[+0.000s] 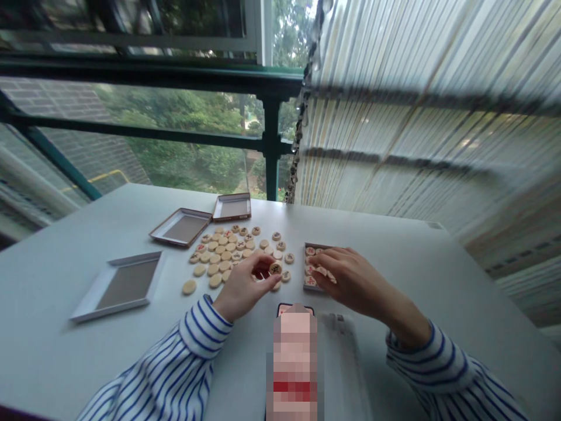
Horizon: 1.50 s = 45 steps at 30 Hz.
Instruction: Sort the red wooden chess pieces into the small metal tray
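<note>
My left hand (249,283) is closed in a pinch around a round wooden Chinese chess piece (275,268), whose dark character faces me. It is held just above the right side of a loose spread of Chinese chess pieces (225,256), some showing red or dark characters, others plain side up. My right hand (350,278) reaches over a shallow box (312,287) holding pieces with red characters. Its thumb and fingers are apart, touching or hovering just above those pieces; part of the box is hidden under the hand.
On the white table (175,362), a pale empty tray (120,285) lies at left, with two shallow box lids (182,227) farther back. A phone (295,308), partly blurred out, lies in front, beside a clear plastic sleeve (346,356). Railing and string curtain stand behind.
</note>
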### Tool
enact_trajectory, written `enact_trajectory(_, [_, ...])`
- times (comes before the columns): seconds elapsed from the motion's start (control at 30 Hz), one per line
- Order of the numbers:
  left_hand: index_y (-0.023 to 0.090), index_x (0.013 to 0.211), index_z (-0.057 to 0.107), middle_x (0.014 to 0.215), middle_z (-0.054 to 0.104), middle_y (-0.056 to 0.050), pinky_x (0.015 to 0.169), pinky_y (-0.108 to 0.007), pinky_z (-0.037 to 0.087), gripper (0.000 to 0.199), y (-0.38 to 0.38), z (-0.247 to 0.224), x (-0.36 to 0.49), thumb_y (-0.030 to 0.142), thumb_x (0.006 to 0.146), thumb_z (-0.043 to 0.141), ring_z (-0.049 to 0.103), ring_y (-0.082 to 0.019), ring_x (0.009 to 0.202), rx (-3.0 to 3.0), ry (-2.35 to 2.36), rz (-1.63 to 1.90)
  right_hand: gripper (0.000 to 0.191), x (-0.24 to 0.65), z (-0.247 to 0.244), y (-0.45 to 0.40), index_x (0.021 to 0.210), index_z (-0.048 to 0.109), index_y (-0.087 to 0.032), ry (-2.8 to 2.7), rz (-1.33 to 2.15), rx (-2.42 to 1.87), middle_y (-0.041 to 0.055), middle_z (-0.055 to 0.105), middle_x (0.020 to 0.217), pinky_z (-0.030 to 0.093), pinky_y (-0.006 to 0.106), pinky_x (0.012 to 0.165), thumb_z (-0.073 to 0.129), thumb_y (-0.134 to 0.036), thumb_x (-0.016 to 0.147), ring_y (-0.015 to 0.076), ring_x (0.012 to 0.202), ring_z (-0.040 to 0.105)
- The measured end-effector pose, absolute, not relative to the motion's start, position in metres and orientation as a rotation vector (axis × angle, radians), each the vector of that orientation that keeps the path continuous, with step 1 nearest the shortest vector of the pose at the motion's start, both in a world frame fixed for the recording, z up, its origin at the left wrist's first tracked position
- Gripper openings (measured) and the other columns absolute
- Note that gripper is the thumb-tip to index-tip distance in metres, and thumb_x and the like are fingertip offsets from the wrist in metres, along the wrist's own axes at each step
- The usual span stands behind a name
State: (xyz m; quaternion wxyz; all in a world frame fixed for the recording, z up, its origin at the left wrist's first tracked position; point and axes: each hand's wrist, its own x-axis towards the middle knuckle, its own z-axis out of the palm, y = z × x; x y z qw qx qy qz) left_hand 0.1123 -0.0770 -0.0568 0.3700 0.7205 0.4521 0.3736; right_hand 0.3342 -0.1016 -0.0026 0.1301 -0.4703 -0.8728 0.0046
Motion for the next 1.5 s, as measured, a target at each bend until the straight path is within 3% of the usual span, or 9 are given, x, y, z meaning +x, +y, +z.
enact_trajectory(0.23, [0.016,0.106,0.052,0.078,0.061,-0.002,0.066,-0.027,0.047,0.036,-0.066,-0.037,0.137,0.025,0.072,0.060,0.058,-0.012,0.069,1.700,1.031,0.883,0.022,0.356,0.014,-0.098,0.098,0.060,-0.019,-2.425,-0.036,-1.453,0.0056,0.065,0.090,0.042,0.031,0.075,0.046,-0.029,0.085,0.0170,0.083,0.058])
enact_trajectory(0.5, [0.014,0.090,0.057,0.064,0.056,0.002,0.054,-0.021,0.041,0.026,-0.047,-0.027,0.172,0.024,0.067,0.064,0.053,-0.009,0.060,1.596,0.947,0.841,0.024,0.374,0.026,-0.099,0.101,0.060,-0.017,-2.306,-0.052,-1.460,0.0062,0.066,0.093,0.044,0.031,0.076,0.046,-0.028,0.085,0.0168,0.085,0.059])
enact_trajectory(0.9, [0.013,0.087,0.059,0.068,0.063,-0.002,0.060,-0.024,0.044,0.028,-0.038,-0.040,0.201,0.024,0.064,0.069,0.059,-0.011,0.063,1.364,0.833,0.725,0.025,0.384,0.016,-0.090,0.102,0.059,-0.018,-2.329,0.031,-1.534,0.0050,0.066,0.089,0.043,0.027,0.071,0.045,-0.031,0.085,0.0150,0.080,0.059])
enact_trajectory(1.07, [0.011,0.089,0.061,0.073,0.065,-0.006,0.056,-0.021,0.044,0.028,-0.044,-0.040,0.204,0.030,0.070,0.065,0.060,-0.011,0.064,1.285,0.827,0.682,0.022,0.381,0.014,-0.090,0.097,0.061,-0.020,-2.417,0.115,-1.526,0.0041,0.066,0.085,0.041,0.025,0.068,0.045,-0.028,0.085,0.0143,0.077,0.058])
enact_trajectory(1.27, [0.011,0.093,0.063,0.079,0.068,-0.007,0.063,-0.021,0.048,0.020,-0.045,-0.036,0.207,0.024,0.079,0.056,0.062,-0.010,0.065,1.157,0.851,0.664,0.020,0.379,0.010,-0.090,0.096,0.062,-0.020,-2.446,0.163,-1.499,0.0037,0.066,0.083,0.040,0.025,0.068,0.047,-0.026,0.084,0.0133,0.075,0.057])
enact_trajectory(1.5, [0.011,0.091,0.064,0.077,0.068,-0.006,0.062,-0.023,0.049,0.020,-0.046,-0.036,0.207,0.025,0.078,0.056,0.062,-0.010,0.063,1.161,0.834,0.665,0.023,0.373,0.004,-0.088,0.101,0.059,-0.019,-2.460,0.136,-1.463,0.0044,0.065,0.087,0.041,0.026,0.068,0.047,-0.030,0.084,0.0142,0.078,0.058])
